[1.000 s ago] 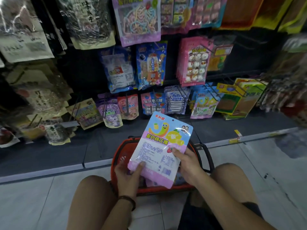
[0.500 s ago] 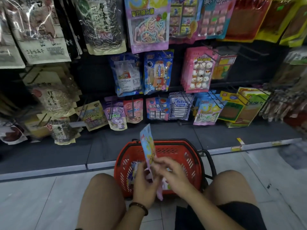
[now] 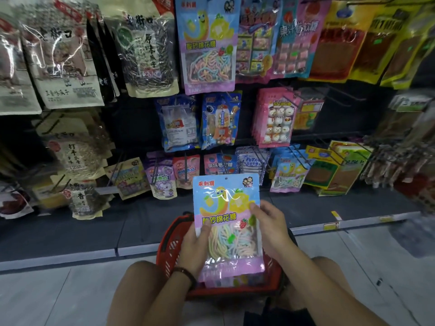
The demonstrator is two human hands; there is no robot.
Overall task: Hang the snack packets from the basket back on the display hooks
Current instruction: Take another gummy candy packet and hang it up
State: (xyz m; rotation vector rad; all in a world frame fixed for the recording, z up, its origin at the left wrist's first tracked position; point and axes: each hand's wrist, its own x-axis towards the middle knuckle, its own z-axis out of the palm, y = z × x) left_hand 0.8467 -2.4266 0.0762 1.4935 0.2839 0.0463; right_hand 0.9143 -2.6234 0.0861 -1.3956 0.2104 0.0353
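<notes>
Gripping one snack packet [image 3: 224, 203], left hand [image 3: 195, 249] and right hand [image 3: 270, 229] hover over one basket [image 3: 173, 236].

The pastel blue-and-pink snack packet [image 3: 227, 222] I held was glossy plastic film, and its clear window caught glare. Below it, the red slotted basket [image 3: 169, 245] looked like hard, dull plastic. Above the packet, thin dark display hooks [image 3: 346, 94] were metal wire. Beneath it, pale floor tiles [image 3: 47, 290] were smooth and faintly shiny.

You've turned the sour marshmallow packet [image 3: 226, 208] over: its back faced you, then its edge, and now its printed front, with your left hand [image 3: 194, 248] and right hand [image 3: 270, 231] gripping its sides.
</notes>
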